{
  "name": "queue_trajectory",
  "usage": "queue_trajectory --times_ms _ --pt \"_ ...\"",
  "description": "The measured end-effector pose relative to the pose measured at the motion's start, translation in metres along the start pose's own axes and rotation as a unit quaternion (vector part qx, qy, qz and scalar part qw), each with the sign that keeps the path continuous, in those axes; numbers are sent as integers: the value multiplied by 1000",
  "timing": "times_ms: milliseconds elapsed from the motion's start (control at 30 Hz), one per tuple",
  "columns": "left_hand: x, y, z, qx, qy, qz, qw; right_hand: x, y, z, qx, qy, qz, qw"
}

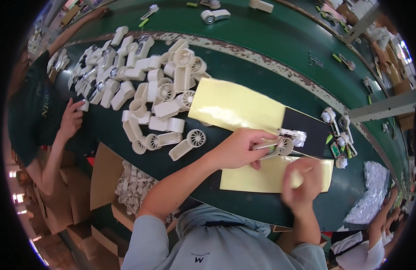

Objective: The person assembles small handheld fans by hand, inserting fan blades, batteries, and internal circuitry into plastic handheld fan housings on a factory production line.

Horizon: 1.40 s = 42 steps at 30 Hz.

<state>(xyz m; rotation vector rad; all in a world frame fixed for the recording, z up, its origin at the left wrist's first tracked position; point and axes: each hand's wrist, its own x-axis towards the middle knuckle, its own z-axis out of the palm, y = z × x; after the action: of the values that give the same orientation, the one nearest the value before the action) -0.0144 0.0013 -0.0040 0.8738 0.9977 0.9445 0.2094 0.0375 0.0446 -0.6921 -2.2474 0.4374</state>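
Observation:
My left hand point(244, 147) is closed round a white handheld fan housing point(285, 146) with a round slotted grille. A white motor part point(299, 137) with thin wires sits at the far side of this housing. Nearer to me, my right hand point(302, 183) is raised over a yellow glossy sheet point(244, 174); it is smeared by motion, and its grip cannot be made out. A second yellow sheet point(237, 105) lies beyond my left hand, beside a black mat point(305, 130).
White fan housings point(165, 92) are heaped at the left. Motor assemblies with green parts point(337, 148) and a clear plastic bag point(369, 193) lie at the right. A co-worker's hand point(72, 119) holds a white piece. An open carton point(106, 180) of small white parts stands below.

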Motion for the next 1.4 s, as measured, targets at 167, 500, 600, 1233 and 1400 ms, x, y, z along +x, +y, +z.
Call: queue_trajectory --times_ms 167,500,600,1233,1400 --pt "6 -3 -8 -30 -14 0 999 -6 -60 68 94 -217 20 971" --pt "9 -14 -7 -26 -20 47 998 -27 -82 99 127 -196 33 972" --pt "5 -4 -7 55 -14 67 996 -16 -92 62 239 -302 -77 920" --pt "4 -1 0 -8 -2 3 1000 -30 -4 -5 -52 -196 119 972" --pt "4 -5 -5 -42 -10 -12 999 -29 5 -8 -28 -237 82 968"
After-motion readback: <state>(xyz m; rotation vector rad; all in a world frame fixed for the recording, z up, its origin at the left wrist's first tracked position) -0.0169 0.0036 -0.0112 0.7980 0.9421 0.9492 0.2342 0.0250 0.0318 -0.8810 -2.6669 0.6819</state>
